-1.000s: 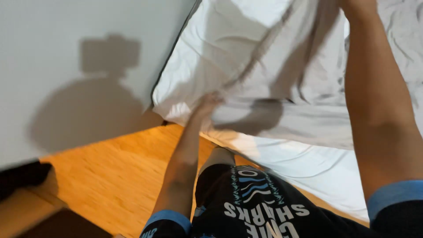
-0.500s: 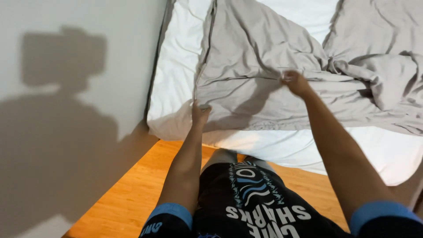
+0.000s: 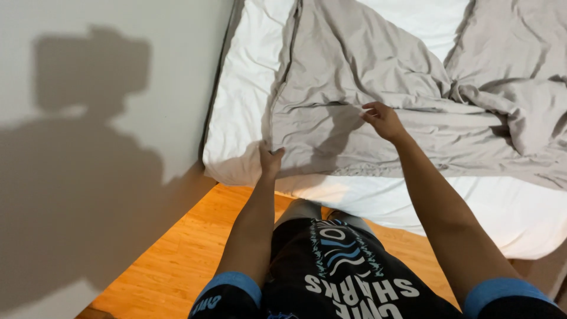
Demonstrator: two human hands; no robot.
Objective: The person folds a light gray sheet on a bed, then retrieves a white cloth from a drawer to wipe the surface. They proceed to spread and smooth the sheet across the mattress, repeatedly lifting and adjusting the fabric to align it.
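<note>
**Both hands on the grey sheet at the corner of the bed**

Head view: The person stood at the side of a bed [image 3: 520, 218] and looked down over both bare forearms. The left hand [image 3: 270, 159] was at the near corner of the grey sheet [image 3: 348, 77], where the sheet met the white bedding below it. Its fingers were curled in, and the thumb stood up against the cloth, so it appeared to pinch the sheet's edge; the fingertips themselves were hidden behind the hand. The right hand [image 3: 383, 120] lay farther up and to the right, on top of the same grey sheet. Its fingers were bent and drawn together over a fold of the cloth, gripping it lightly, with the thumb under the fold.

The grey sheet was spread over the white mattress cover [image 3: 248, 71], flat and creased near the hands and bunched into thick rumpled folds toward the right. A strip of white showed along the left side of the bed and along the near edge below the sheet. The bed stood tight against a pale wall [image 3: 106, 177] on the left, which carried the dark shadow [image 3: 88, 153] of the person's head and shoulders. Below the bed was a wooden floor [image 3: 177, 260] of warm orange boards. The person wore a dark shirt [image 3: 342, 283] with blue cuffs at the short sleeves.
</note>
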